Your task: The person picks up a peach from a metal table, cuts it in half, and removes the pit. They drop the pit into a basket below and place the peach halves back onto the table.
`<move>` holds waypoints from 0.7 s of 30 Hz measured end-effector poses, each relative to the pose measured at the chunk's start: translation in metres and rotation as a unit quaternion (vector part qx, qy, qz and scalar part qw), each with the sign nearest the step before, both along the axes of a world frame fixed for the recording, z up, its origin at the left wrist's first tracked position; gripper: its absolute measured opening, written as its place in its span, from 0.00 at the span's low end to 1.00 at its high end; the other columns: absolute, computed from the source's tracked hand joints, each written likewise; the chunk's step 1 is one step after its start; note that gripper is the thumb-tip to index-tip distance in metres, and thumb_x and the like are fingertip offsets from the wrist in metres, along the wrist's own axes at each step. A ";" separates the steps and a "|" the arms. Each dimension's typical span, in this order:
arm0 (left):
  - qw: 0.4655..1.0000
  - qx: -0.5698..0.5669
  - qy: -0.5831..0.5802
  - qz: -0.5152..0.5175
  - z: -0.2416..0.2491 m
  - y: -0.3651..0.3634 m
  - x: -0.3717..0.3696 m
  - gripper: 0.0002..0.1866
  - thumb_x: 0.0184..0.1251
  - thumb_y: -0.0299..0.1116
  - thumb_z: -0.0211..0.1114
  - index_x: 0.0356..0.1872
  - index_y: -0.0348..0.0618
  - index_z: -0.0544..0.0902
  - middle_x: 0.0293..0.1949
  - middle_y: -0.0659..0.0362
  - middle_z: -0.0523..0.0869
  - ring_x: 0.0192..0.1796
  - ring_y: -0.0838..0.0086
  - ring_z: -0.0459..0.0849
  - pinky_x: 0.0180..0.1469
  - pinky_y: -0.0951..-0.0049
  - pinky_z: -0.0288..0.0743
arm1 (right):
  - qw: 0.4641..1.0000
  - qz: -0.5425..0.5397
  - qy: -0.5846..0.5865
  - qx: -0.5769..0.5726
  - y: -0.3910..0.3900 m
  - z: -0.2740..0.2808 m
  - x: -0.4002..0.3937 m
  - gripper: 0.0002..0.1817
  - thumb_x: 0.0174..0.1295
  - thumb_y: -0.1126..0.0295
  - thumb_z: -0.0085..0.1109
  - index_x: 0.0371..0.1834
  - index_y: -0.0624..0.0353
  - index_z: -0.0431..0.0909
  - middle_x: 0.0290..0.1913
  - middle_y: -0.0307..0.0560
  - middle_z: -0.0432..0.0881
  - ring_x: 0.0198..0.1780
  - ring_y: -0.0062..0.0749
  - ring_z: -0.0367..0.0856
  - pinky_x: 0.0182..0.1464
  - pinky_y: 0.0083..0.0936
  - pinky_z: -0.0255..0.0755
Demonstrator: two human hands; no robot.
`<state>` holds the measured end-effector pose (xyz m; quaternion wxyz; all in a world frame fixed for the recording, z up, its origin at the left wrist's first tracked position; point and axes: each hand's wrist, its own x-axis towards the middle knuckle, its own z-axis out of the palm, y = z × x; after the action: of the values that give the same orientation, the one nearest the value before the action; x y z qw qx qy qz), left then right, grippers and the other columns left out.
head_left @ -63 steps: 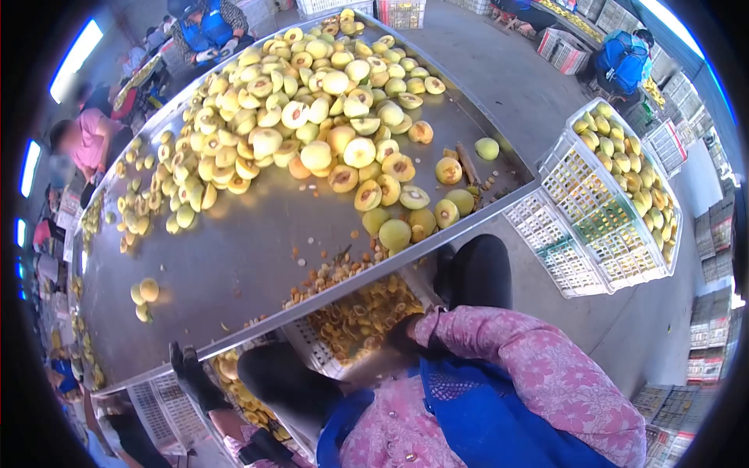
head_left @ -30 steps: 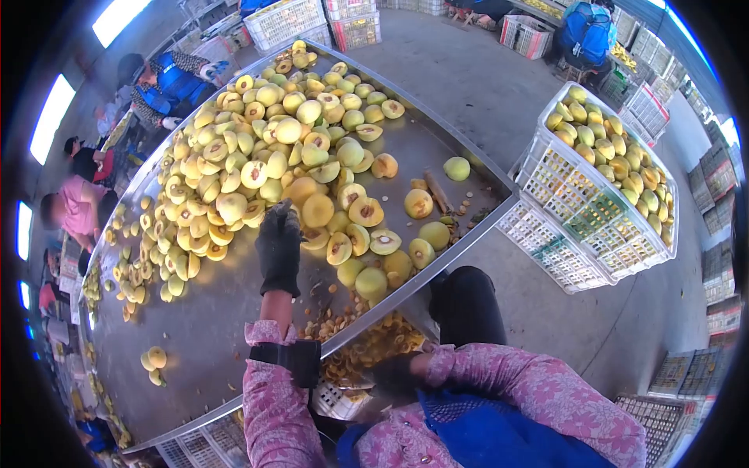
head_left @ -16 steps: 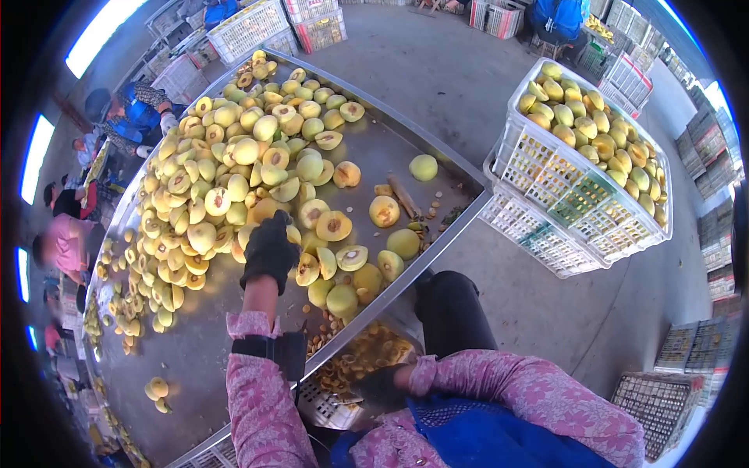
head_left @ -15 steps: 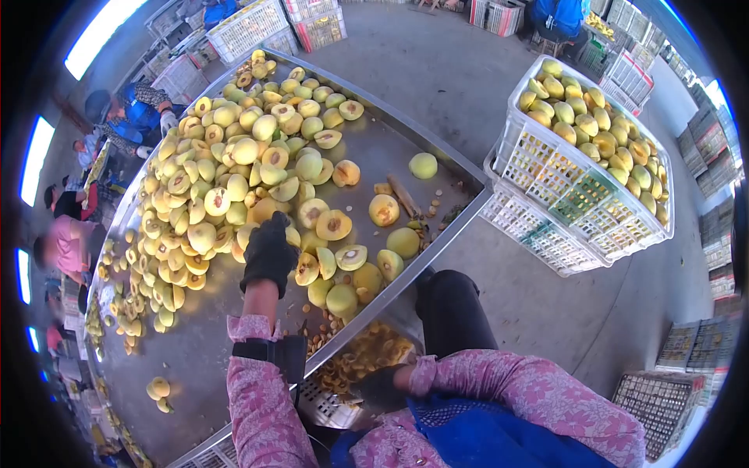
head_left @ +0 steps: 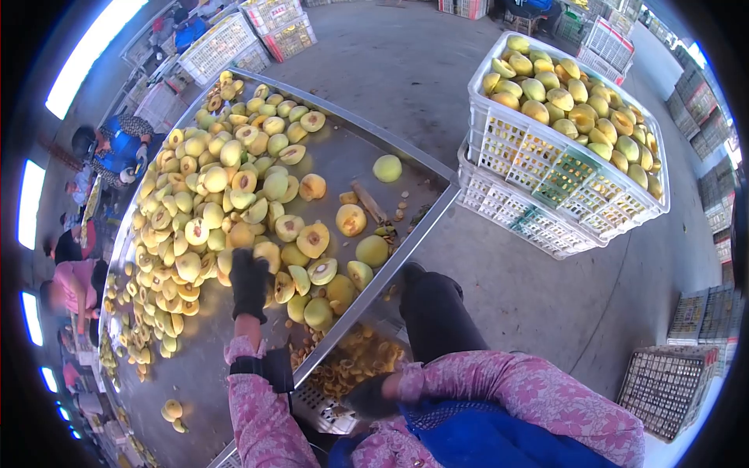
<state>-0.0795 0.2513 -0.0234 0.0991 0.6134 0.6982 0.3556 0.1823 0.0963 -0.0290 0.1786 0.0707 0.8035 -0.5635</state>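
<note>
Fruit halves [head_left: 314, 239] and whole fruits [head_left: 387, 168] are shown on a metal table [head_left: 234, 390]. The heap [head_left: 187, 226] is elongated, its long axis running from the far corner toward the near left; many cut faces are turned upward, others sideways. The gloved left hand [head_left: 250, 282] is extended to the heap's near edge, fingers directed away from the body; whether fruit is grasped cannot be told. The gloved right hand [head_left: 371, 396] is held low beside yellow pieces [head_left: 359, 360] below the table edge, its grip unclear. A brown stick [head_left: 368, 202] is oriented diagonally, upper left to lower right, near the right edge.
</note>
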 end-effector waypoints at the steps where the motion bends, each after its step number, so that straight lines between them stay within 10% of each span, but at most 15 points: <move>1: 0.969 0.005 -0.243 0.038 0.003 0.000 -0.013 0.10 0.55 0.25 0.58 0.39 0.38 0.72 0.31 0.54 0.80 0.30 0.68 0.80 0.31 0.70 0.74 | 1.000 0.014 0.005 0.012 0.003 0.002 0.002 0.20 0.66 0.65 0.37 0.55 0.63 0.71 0.53 0.58 0.76 0.56 0.48 0.74 0.60 0.35 0.66; 2: 0.879 0.008 -0.471 0.074 0.021 0.001 -0.008 0.09 0.55 0.23 0.57 0.38 0.38 0.72 0.28 0.55 0.80 0.26 0.71 0.79 0.25 0.73 0.74 | 1.000 0.009 0.004 0.010 0.004 -0.001 0.003 0.20 0.66 0.65 0.37 0.55 0.63 0.71 0.53 0.58 0.76 0.56 0.48 0.74 0.60 0.35 0.66; 8: 0.921 0.015 -0.379 0.090 0.084 0.028 0.056 0.15 0.57 0.23 0.56 0.47 0.36 0.75 0.32 0.57 0.80 0.28 0.76 0.79 0.29 0.77 0.77 | 0.998 0.060 0.007 -0.011 0.009 0.008 -0.003 0.24 0.55 0.64 0.48 0.55 0.62 0.70 0.49 0.58 0.79 0.53 0.50 0.77 0.53 0.41 0.69; 13: 0.987 -0.140 0.077 0.035 0.029 0.050 0.031 0.21 0.58 0.29 0.59 0.53 0.35 0.74 0.43 0.57 0.81 0.38 0.71 0.80 0.39 0.73 0.76 | 0.999 0.036 0.004 -0.025 0.007 0.001 -0.003 0.28 0.51 0.64 0.51 0.58 0.58 0.68 0.45 0.60 0.80 0.49 0.52 0.79 0.50 0.42 0.71; 19: 0.898 -0.321 -0.299 0.030 0.055 0.036 0.065 0.22 0.50 0.27 0.68 0.49 0.38 0.75 0.36 0.57 0.82 0.36 0.74 0.80 0.33 0.75 0.75 | 0.998 0.050 0.006 -0.033 0.013 0.012 -0.002 0.27 0.51 0.64 0.52 0.58 0.57 0.68 0.44 0.59 0.80 0.47 0.53 0.80 0.47 0.42 0.72; 21: 0.922 -0.292 -0.252 0.019 0.043 0.028 0.066 0.21 0.50 0.25 0.68 0.47 0.38 0.75 0.35 0.58 0.81 0.35 0.75 0.79 0.32 0.76 0.74 | 0.998 0.046 0.012 -0.034 0.016 0.018 0.000 0.27 0.51 0.64 0.52 0.58 0.56 0.69 0.44 0.59 0.81 0.47 0.52 0.80 0.47 0.42 0.72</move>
<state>-0.0133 0.2790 0.0197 0.4395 0.4337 0.7348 0.2807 0.1825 0.1124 -0.0109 0.1969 0.0210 0.7883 -0.5826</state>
